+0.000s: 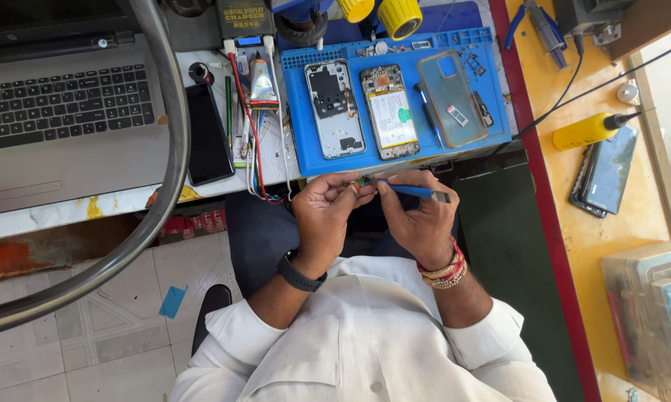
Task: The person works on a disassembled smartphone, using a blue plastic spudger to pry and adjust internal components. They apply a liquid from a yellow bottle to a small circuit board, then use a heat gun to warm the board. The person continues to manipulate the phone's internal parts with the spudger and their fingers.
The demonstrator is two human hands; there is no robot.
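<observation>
Both forearms reach forward from rolled white sleeves and converge just short of the surface's near edge. Left hand (323, 214), banded at the wrist, curls its fingers into a pinching grip; right hand (422, 217), braceleted, closes likewise, fingertips nearly meeting.

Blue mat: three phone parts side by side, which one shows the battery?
The middle one, the opened phone: white battery with a green dot. Left of it is a bare grey frame; right, a clear case.

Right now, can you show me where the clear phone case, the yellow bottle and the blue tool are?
clear phone case (451, 97): head view, middle of its see-through back.
yellow bottle (585, 131): head view, middle of its yellow body.
blue tool (412, 191): head view, blue handle beside the right hand (422, 219).
</observation>
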